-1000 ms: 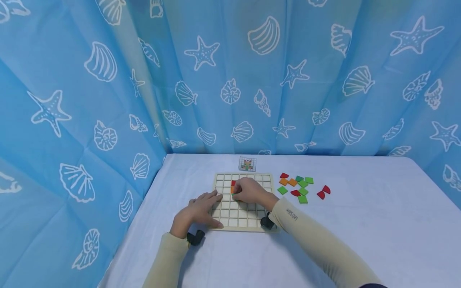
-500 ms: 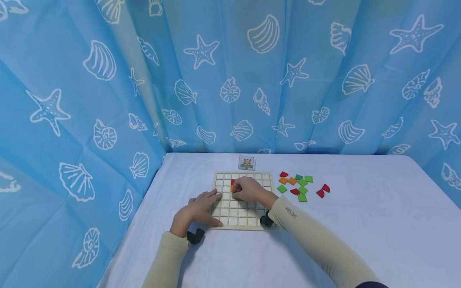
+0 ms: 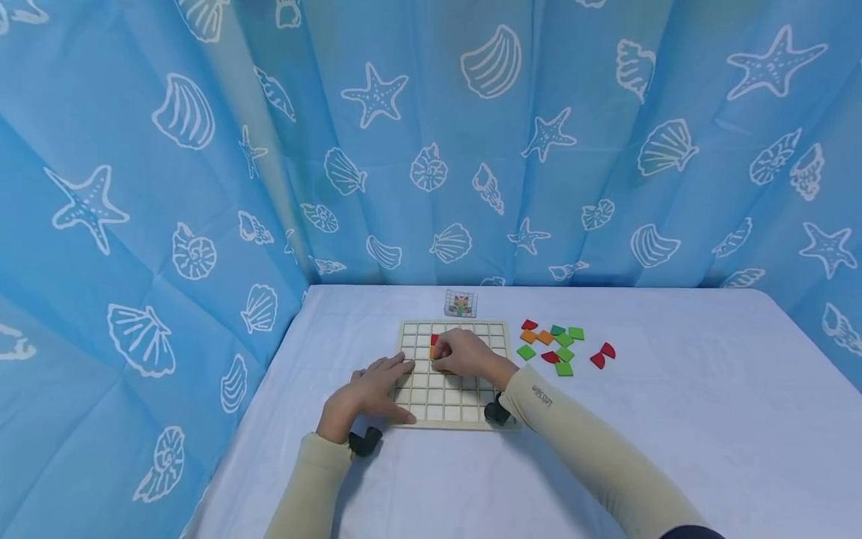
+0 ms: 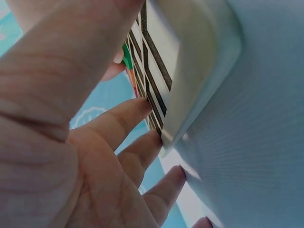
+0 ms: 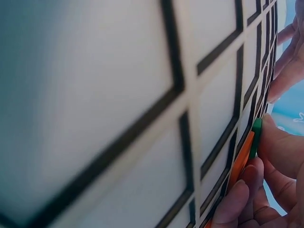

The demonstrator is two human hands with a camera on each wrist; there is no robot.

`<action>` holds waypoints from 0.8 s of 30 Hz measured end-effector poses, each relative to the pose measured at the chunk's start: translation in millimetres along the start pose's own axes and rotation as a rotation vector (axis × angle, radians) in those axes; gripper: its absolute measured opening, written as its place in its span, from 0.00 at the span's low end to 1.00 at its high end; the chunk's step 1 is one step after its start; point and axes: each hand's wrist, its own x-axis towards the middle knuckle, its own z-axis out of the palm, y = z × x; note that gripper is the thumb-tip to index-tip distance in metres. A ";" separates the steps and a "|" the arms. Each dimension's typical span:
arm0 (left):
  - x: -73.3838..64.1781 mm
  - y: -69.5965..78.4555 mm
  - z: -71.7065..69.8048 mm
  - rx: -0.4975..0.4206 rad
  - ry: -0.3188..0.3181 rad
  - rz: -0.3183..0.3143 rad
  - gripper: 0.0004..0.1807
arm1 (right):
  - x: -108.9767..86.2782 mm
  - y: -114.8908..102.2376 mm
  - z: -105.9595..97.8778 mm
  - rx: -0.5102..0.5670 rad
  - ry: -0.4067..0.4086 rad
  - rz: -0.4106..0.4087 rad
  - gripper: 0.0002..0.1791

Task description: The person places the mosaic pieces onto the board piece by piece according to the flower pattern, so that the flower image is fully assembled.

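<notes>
Hidden cells: the right hand [image 3: 471,355] covers several middle cells of the grid board [image 3: 434,413]; their contents do not show from the head view.
Green piece [image 5: 256,137]: at the right hand's fingertips over the board, outline partly covered; whether it is fully seated in a cell cannot be told.
Picture card [image 3: 461,304]: beyond the board's far edge, its pattern too small to read clearly.
Board contents: a red piece [image 3: 435,340] and an orange piece [image 3: 434,352] in one column, left of the right hand.
Right hand pose: reaching in from the right, thumb and fingers pinching the green piece.
Left hand [image 3: 372,391] pose: fingers spread, grasping nothing, resting along the board's left edge.
Loose pieces [image 3: 564,354]: red, orange and green, on the table [image 3: 673,419] right of the board.
</notes>
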 end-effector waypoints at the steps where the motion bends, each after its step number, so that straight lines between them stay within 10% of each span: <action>1: -0.4 0.2 -0.6 -0.002 0.000 -0.001 0.55 | 0.2 -0.4 -0.2 -0.003 0.003 -0.001 0.06; 24: 0.5 -1.4 0.9 0.005 -0.009 0.002 0.55 | 1.9 0.9 -1.0 0.035 -0.006 0.011 0.05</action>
